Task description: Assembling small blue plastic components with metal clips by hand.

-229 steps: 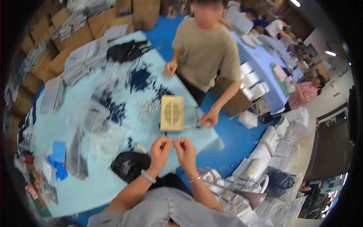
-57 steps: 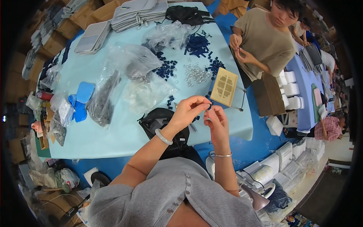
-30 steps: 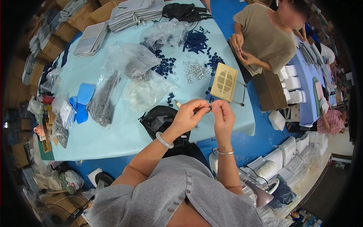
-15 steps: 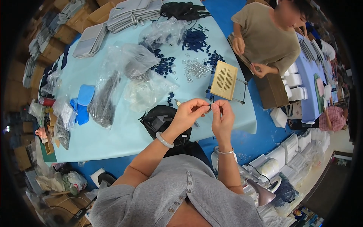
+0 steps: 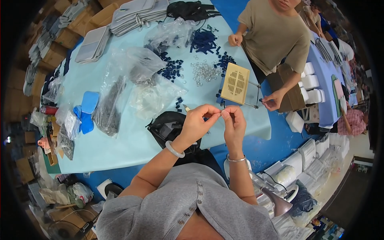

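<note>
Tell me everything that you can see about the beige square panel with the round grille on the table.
The beige panel is a flat, roughly square plate, seemingly plastic, with a round grille of fine slots in its middle. It sits tilted on a thin metal wire frame near the far right edge of the light blue table, beside small dark blue parts and a heap of clear ones. Neither of the wearer's hands touches it; another person's hand rests close to the frame's right end, though contact cannot be told.

Both forearms rise together, the left hand [image 5: 199,122] and right hand [image 5: 234,122] meeting fingertip to fingertip, fingers pinched.
</note>
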The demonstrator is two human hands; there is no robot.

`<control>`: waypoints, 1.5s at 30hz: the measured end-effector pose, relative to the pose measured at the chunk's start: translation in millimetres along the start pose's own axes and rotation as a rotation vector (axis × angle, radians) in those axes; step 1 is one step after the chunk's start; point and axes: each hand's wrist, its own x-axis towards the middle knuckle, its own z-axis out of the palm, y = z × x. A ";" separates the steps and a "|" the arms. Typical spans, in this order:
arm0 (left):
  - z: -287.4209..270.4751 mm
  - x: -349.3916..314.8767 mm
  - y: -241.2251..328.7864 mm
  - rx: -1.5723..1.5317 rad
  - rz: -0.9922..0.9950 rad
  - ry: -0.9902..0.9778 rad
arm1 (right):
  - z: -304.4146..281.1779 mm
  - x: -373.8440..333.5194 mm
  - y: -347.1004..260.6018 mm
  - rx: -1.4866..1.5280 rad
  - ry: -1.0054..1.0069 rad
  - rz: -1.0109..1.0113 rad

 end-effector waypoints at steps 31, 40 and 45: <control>-19.0 1.9 -21.0 -0.268 -0.210 -0.114 | -1.0 5.8 -7.5 0.007 -0.030 0.100; -20.9 -11.3 -22.7 -0.359 -0.272 -0.068 | 11.0 -10.9 -3.0 -0.081 -0.111 0.116; -19.5 -13.0 -17.3 -0.407 -0.298 -0.056 | 12.6 -14.1 -3.3 -0.008 -0.099 0.141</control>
